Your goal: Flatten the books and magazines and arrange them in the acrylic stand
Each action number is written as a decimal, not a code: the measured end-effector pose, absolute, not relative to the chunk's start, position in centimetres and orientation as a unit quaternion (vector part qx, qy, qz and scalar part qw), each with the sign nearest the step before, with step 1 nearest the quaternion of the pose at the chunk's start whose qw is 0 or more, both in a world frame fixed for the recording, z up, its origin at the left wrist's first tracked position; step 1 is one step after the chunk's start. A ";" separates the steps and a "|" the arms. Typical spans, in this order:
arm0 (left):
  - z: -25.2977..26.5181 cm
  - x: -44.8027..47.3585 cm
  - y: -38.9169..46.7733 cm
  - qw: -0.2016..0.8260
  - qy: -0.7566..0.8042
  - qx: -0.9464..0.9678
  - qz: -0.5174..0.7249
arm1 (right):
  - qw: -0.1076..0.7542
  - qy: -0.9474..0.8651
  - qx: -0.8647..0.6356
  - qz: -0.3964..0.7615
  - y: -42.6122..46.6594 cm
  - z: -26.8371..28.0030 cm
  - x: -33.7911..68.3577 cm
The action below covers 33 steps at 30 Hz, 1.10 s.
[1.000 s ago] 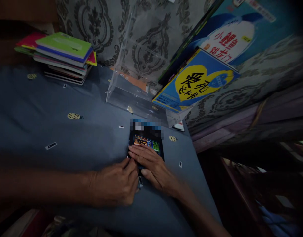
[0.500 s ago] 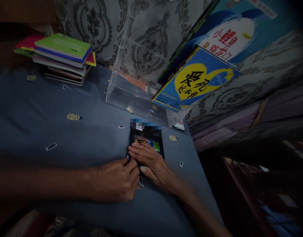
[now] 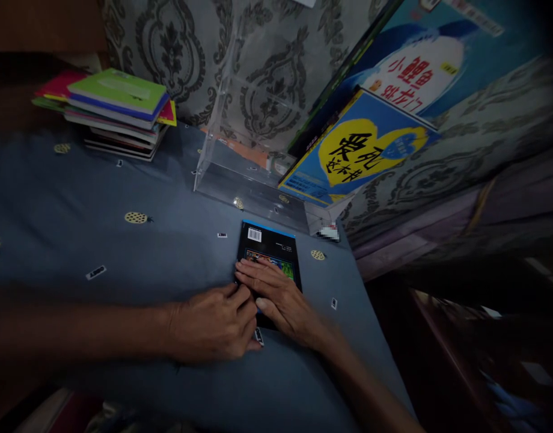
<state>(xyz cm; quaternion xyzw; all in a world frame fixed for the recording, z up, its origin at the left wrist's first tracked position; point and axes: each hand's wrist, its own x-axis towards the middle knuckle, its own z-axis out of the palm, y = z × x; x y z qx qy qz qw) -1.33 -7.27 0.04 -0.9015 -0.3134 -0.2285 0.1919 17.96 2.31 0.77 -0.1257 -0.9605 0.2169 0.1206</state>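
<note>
A small black book (image 3: 285, 240) with a blue edge, a barcode and a colourful picture panel lies flat on the cloth-covered table. My right hand (image 3: 281, 296) rests on it, palm down, with outstretched fingers covering part of the picture. At the book's left lower edge, my left hand (image 3: 217, 325) is closed, its curled fingers right beside the right hand's fingertips. Those fingers hide whatever they may be gripping there.
Beyond the book stands a clear acrylic holder (image 3: 258, 195), with a blue-and-yellow book (image 3: 353, 153) leaning upright at its right. A stack of books (image 3: 118, 96) sits at the back left. The table's right edge (image 3: 371, 307) drops off beside my right arm.
The view has shifted slightly, so everything sits a little lower in it. Both hands keep nearly the same place on the book, with only a slight movement of the fingers.
</note>
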 end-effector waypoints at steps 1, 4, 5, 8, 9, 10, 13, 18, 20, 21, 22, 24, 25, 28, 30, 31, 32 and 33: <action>0.0 -1.4 -7.1 0.194 -0.312 -0.901 -0.231 | 0.121 -0.961 -0.125 0.216 2.4 0.8 17.9; -0.1 -1.7 -6.7 0.197 -0.318 -0.898 -0.231 | 0.117 -0.963 -0.123 0.209 2.9 1.0 17.6; -0.1 -1.8 -6.6 0.197 -0.320 -0.898 -0.230 | 0.115 -0.964 -0.124 0.207 3.1 1.0 17.5; -0.2 -2.0 -6.4 0.186 -0.325 -0.899 -0.226 | 0.113 -0.963 -0.129 0.208 3.4 1.0 17.2; -0.2 -2.0 -6.3 0.181 -0.327 -0.900 -0.225 | 0.116 -0.962 -0.130 0.211 3.4 1.0 17.1; -0.2 -2.0 -6.4 0.175 -0.330 -0.901 -0.222 | 0.118 -0.961 -0.131 0.214 3.4 0.9 17.1; -0.3 -2.0 -6.4 0.163 -0.336 -0.903 -0.212 | 0.120 -0.958 -0.135 0.221 3.2 0.9 17.1; -0.4 -2.1 -6.0 0.187 -0.324 -0.900 -0.226 | 0.123 -0.957 -0.139 0.224 3.4 0.8 17.2; -0.5 -2.2 -5.7 0.196 -0.321 -0.899 -0.226 | 0.121 -0.958 -0.142 0.218 3.7 0.8 17.1; -0.5 -2.3 -5.5 0.200 -0.323 -0.897 -0.226 | 0.117 -0.959 -0.143 0.214 3.9 0.9 17.0; -0.5 -2.3 -5.4 0.203 -0.327 -0.896 -0.224 | 0.111 -0.961 -0.143 0.210 4.1 0.9 17.0; -0.5 -2.4 -5.2 0.204 -0.338 -0.892 -0.220 | 0.101 -0.963 -0.143 0.204 4.4 0.9 16.8; -0.5 -2.4 -5.2 0.201 -0.345 -0.891 -0.215 | 0.098 -0.964 -0.144 0.202 4.5 0.9 16.8; -0.5 -2.4 -5.3 0.184 -0.361 -0.891 -0.206 | 0.102 -0.963 -0.145 0.201 4.6 0.8 16.7; -0.6 -2.3 -5.3 0.178 -0.365 -0.891 -0.201 | 0.109 -0.963 -0.144 0.202 4.6 0.7 16.7; -0.6 -2.3 -5.4 0.179 -0.366 -0.892 -0.198 | 0.112 -0.962 -0.142 0.203 4.5 0.6 16.7; -0.6 -2.3 -5.4 0.179 -0.366 -0.892 -0.196 | 0.114 -0.962 -0.142 0.203 4.5 0.6 16.7; -0.6 -2.4 -5.3 0.180 -0.367 -0.892 -0.193 | 0.114 -0.962 -0.141 0.203 4.5 0.6 16.7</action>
